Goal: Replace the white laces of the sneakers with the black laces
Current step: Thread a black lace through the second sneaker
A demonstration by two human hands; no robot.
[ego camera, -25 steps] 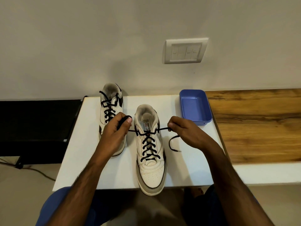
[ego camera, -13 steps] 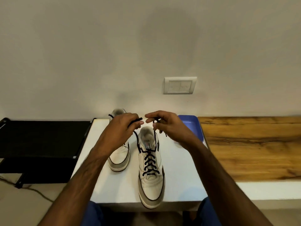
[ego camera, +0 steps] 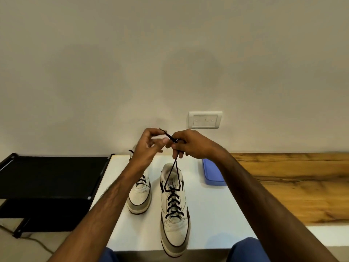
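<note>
As both hands pinch black lace [ego camera: 174, 173], tongue label [ego camera: 171, 183] unreadable

I seem to be in a room of a home. A plain cream wall [ego camera: 170, 63] fills the upper frame, with a white household switch plate [ego camera: 205, 120] set in it at centre. Along the wall at right runs a wooden counter [ego camera: 294, 182], a small white table [ego camera: 217, 214] stands at centre, and a low black rack [ego camera: 51, 176] sits at left. A cable [ego camera: 32, 241] trails over the floor at lower left.
</note>
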